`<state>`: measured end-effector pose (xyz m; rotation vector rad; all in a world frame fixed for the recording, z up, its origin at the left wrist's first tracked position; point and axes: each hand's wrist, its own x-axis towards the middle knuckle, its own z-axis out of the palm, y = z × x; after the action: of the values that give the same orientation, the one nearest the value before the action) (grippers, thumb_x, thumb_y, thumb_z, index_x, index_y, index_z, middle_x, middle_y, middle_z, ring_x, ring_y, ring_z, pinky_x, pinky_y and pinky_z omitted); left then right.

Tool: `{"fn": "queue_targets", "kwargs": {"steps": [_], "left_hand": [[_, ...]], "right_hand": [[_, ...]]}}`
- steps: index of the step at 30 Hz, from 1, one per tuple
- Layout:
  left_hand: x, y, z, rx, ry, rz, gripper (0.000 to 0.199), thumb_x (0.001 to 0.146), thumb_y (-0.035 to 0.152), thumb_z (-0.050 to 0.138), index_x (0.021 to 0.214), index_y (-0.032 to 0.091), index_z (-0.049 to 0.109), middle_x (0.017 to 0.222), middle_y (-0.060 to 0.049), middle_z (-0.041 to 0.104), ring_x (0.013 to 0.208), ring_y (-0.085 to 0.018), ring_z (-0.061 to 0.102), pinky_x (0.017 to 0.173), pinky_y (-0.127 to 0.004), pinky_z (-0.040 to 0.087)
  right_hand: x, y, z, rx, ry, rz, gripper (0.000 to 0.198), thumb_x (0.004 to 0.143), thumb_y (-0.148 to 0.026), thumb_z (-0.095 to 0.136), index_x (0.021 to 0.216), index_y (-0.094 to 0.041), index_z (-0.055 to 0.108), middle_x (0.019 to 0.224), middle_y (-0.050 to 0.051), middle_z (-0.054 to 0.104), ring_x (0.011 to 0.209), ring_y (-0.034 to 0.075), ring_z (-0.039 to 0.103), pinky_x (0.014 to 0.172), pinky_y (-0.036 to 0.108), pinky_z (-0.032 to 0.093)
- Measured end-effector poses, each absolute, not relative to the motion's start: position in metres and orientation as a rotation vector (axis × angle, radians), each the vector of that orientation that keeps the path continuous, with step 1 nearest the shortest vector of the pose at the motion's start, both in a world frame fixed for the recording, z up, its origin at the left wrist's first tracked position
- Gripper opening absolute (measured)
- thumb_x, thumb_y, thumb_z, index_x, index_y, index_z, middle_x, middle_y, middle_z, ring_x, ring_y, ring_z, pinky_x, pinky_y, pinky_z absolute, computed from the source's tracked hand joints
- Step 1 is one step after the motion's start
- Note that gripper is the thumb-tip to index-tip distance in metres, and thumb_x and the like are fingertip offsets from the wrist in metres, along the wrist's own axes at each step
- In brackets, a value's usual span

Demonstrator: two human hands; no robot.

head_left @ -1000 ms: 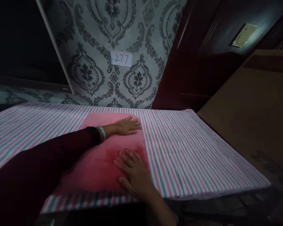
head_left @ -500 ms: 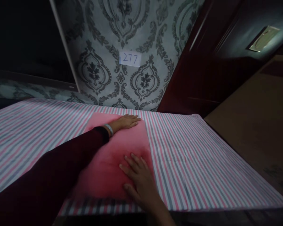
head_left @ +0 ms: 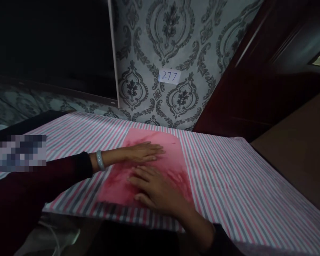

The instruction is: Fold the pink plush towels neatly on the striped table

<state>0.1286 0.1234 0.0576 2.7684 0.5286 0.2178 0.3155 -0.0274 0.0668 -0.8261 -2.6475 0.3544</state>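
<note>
A pink, soft-napped cloth, roughly rectangular, lies flat across the striped sheet. Darker red streaks mark its nap around both hands. My left hand, with a pale bangle on the wrist, rests palm down on the cloth's middle, fingers stretched to the right. Nearer to me, my right hand lies over the lower part of the cloth, its fingers spread and pointing up-left. Neither hand grips anything. The cloth's near edge reaches close to the front edge of the striped surface.
A dark television screen hangs at the back left. Patterned wallpaper carries a paper label reading 277. A dark red door stands at the right. A pixelated patch covers something at the left.
My left hand has come nearer to me, from the cloth's far end to its middle. My right hand has slid slightly left over the cloth. The view has turned left, and more streaks show.
</note>
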Motion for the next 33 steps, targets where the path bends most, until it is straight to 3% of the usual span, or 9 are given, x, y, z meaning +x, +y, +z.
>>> {"fn": "queue_targets", "kwargs": {"steps": [3,6,13,18,25,27,30,33], "left_hand": [[0.101,0.145,0.042,2.817,0.715,0.207,0.061,0.105,0.059,0.037,0.161,0.036,0.036,0.17,-0.005,0.033,0.16,-0.026,0.022,0.129,-0.055,-0.001],[0.085,0.179,0.026,2.836,0.865,0.195,0.059,0.106,0.057,0.035,0.16,0.036,0.038,0.17,-0.005,0.031,0.161,-0.03,0.015,0.126,-0.061,-0.002],[0.067,0.255,-0.003,2.694,1.038,0.277,0.066,0.103,0.066,0.027,0.161,0.035,0.038,0.168,-0.003,0.038,0.158,-0.029,0.024,0.127,-0.052,0.016],[0.063,0.272,-0.009,2.647,1.074,0.329,0.067,0.105,0.058,0.019,0.157,0.025,0.047,0.161,-0.006,0.049,0.152,-0.026,0.038,0.127,-0.045,0.024],[0.07,0.242,0.036,2.678,1.589,0.204,0.059,0.106,0.047,0.028,0.155,0.021,0.049,0.164,-0.015,0.041,0.155,-0.033,0.031,0.125,-0.064,0.015],[0.072,0.216,0.051,2.757,1.51,0.3,0.059,0.107,0.046,0.028,0.155,0.018,0.048,0.166,-0.017,0.038,0.156,-0.032,0.028,0.126,-0.059,0.016],[0.074,0.158,0.06,2.809,1.175,0.349,0.061,0.108,0.051,0.023,0.156,0.023,0.047,0.166,-0.012,0.039,0.157,-0.028,0.028,0.127,-0.052,0.019],[0.075,0.096,0.048,2.847,0.964,0.265,0.066,0.104,0.062,0.031,0.161,0.029,0.038,0.171,-0.009,0.031,0.159,-0.031,0.022,0.127,-0.056,0.015]], "right_hand": [[0.287,-0.008,0.066,-0.752,-2.784,0.405,0.055,0.107,-0.052,0.048,0.156,-0.027,0.047,0.164,0.007,0.043,0.153,0.023,0.033,0.128,0.046,0.023],[0.28,-0.001,0.055,-0.775,-2.827,0.512,0.059,0.108,-0.055,0.044,0.16,-0.027,0.039,0.171,0.007,0.028,0.16,0.025,0.016,0.13,0.05,0.015],[0.286,-0.003,0.05,-0.815,-2.809,0.683,0.06,0.108,-0.056,0.042,0.162,-0.033,0.034,0.173,0.002,0.02,0.161,0.021,0.009,0.132,0.05,0.009],[0.285,0.0,0.044,-0.806,-2.785,0.668,0.06,0.107,-0.056,0.045,0.161,-0.033,0.036,0.173,0.001,0.022,0.161,0.021,0.013,0.132,0.048,0.01],[0.283,0.001,0.046,-0.799,-2.808,0.49,0.058,0.108,-0.053,0.045,0.16,-0.029,0.039,0.171,0.004,0.029,0.16,0.02,0.016,0.131,0.046,0.014],[0.283,-0.005,0.049,-0.828,-2.815,0.438,0.06,0.108,-0.054,0.045,0.161,-0.028,0.037,0.17,0.005,0.03,0.16,0.021,0.015,0.131,0.05,0.013],[0.283,-0.022,0.051,-0.892,-2.802,0.387,0.064,0.107,-0.058,0.042,0.163,-0.029,0.033,0.171,0.006,0.029,0.16,0.027,0.015,0.129,0.057,0.011],[0.282,-0.043,0.044,-0.965,-2.771,0.338,0.068,0.106,-0.06,0.042,0.164,-0.028,0.029,0.17,0.01,0.029,0.159,0.031,0.016,0.128,0.06,0.012]]}}
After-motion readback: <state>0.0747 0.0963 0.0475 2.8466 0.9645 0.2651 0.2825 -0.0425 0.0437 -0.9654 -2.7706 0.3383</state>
